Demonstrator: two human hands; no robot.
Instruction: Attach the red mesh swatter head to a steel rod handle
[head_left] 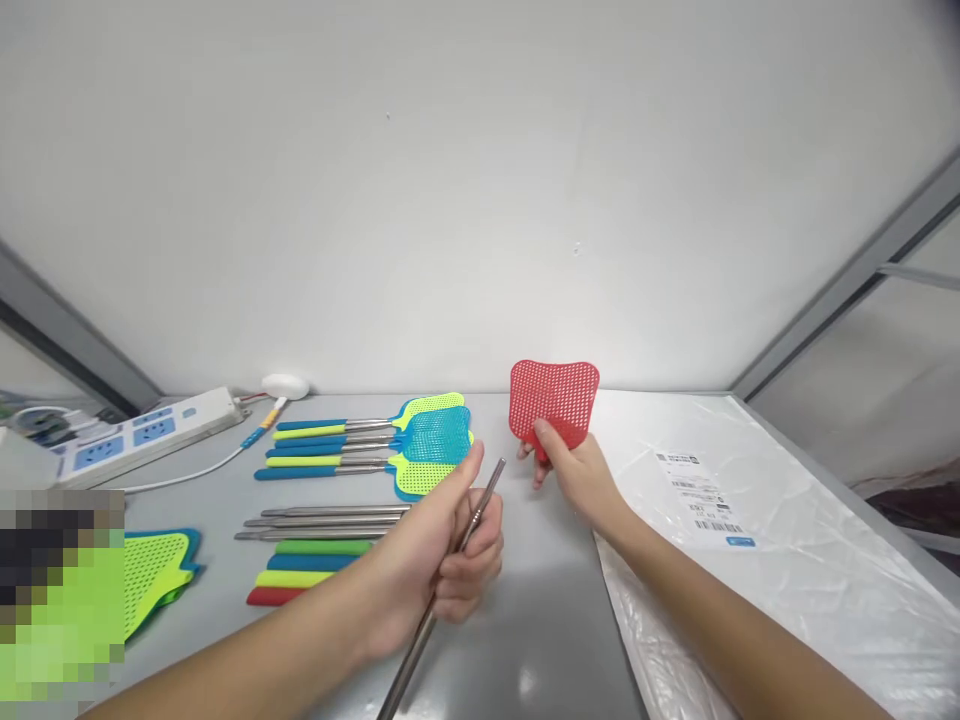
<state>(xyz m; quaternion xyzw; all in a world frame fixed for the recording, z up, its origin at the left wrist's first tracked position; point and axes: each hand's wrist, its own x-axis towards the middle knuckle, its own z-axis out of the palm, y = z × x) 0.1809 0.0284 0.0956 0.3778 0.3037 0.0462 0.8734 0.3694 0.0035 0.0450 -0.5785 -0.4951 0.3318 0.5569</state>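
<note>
Nearest, the left hand (442, 560) has its fingers curled tight round a bare metal rod (450, 570), which slants up toward the far right over the grey table (540, 620). Just beyond, right of centre, the right hand (574, 470) pinches the lower edge of a red swatter head (555, 400), held upright above the table. A clear plastic bag (750, 540) lies to the right. Left, loose rods (322, 520) and coloured grips (307, 570) lie side by side; farther, assembled swatters (367, 445) are stacked; a power strip (142, 435) sits far left.

Shipping label (705, 497): print illegible.
</note>
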